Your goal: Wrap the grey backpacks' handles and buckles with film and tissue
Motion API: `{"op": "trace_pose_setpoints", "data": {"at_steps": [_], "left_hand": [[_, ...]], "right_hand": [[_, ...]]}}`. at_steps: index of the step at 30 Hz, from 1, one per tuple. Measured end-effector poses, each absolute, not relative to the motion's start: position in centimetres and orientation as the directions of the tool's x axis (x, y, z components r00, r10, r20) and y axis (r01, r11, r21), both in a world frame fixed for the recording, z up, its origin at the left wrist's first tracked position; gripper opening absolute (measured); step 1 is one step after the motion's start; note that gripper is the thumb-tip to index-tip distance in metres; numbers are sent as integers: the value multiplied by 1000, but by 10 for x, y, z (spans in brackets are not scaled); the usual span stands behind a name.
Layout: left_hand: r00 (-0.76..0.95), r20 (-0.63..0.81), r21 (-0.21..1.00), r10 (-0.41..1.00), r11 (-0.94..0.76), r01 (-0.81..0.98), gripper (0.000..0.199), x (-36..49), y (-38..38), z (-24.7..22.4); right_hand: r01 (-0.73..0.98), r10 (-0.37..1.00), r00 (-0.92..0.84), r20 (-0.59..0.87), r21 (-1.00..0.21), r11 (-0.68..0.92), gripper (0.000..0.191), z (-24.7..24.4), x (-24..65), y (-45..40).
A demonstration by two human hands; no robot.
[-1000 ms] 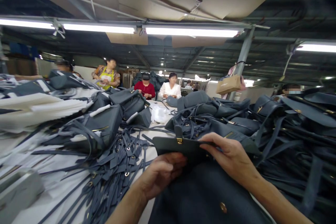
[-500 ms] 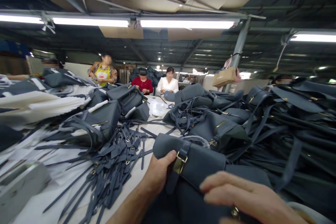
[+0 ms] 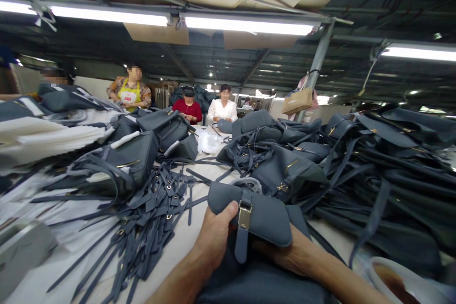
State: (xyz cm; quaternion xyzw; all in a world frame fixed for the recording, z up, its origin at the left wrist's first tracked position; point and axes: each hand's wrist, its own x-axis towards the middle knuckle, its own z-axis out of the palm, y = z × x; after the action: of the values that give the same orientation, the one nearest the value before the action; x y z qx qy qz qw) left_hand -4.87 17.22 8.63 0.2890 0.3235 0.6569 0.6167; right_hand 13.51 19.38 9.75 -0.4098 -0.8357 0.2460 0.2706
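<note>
A blue-grey leather bag (image 3: 265, 218) lies in front of me, its flap folded over with a gold buckle (image 3: 244, 214) on a strap. My left hand (image 3: 213, 240) grips the flap's left edge, thumb on top. My right hand (image 3: 288, 256) sits partly under the flap, its fingers hidden by the leather, holding the bag from the right.
A heap of loose blue straps (image 3: 153, 218) lies left on the white table (image 3: 53, 275). Piles of finished bags stand left (image 3: 131, 161) and right (image 3: 384, 166). Several seated people (image 3: 223, 109) work at the far end. A cup (image 3: 395, 282) is at lower right.
The view tilted slightly up and left. The flap came over toward me and closed down. My right hand moved from on top of the bag to under the flap.
</note>
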Motion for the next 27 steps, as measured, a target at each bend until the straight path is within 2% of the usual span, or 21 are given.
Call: {"op": "trace_pose_setpoints", "data": {"at_steps": [2,3,4,6,8,11,13,15,16,18,22,27], "left_hand": [[-94,29,808,995,-79,-584,55,-51,174,86],[-116,55,826,992,-110,-552,54,-52,174,87],[-141,81,849,987,-142,-510,51,-53,174,88],[-193,128,892,973,-198,-406,45,-53,173,90],[-219,173,919,960,-238,-314,39,-52,171,92],[-173,257,936,951,-289,-199,26,-57,168,100],[9,242,969,970,-242,-58,19,-70,166,109],[283,95,969,954,-153,192,19,-89,162,120],[390,-1,931,921,-141,336,21,-100,160,125],[480,-63,810,875,-236,536,25,-118,152,136],[484,110,618,868,-441,651,32,-131,137,153],[430,400,479,809,-585,654,21,-115,138,157]], "right_hand": [[352,885,-456,95,-894,278,40,111,128,185],[191,880,-475,4,-976,107,40,118,124,179],[14,853,-520,-52,-999,-52,43,124,120,171],[-271,810,-579,-90,-916,-296,47,132,112,158],[-416,848,-507,-156,-817,-399,42,133,106,150],[-534,928,-312,-201,-771,-347,31,124,100,148],[-572,958,-249,-140,-777,-262,33,114,98,149],[-585,975,-203,-95,-787,-198,40,106,96,150],[-586,979,-185,-85,-790,-180,44,104,95,150],[-593,982,-172,-75,-788,-164,53,100,93,149],[-612,962,-256,-93,-755,-235,48,100,91,151],[-578,959,-252,-131,-774,-258,36,105,95,153]]}}
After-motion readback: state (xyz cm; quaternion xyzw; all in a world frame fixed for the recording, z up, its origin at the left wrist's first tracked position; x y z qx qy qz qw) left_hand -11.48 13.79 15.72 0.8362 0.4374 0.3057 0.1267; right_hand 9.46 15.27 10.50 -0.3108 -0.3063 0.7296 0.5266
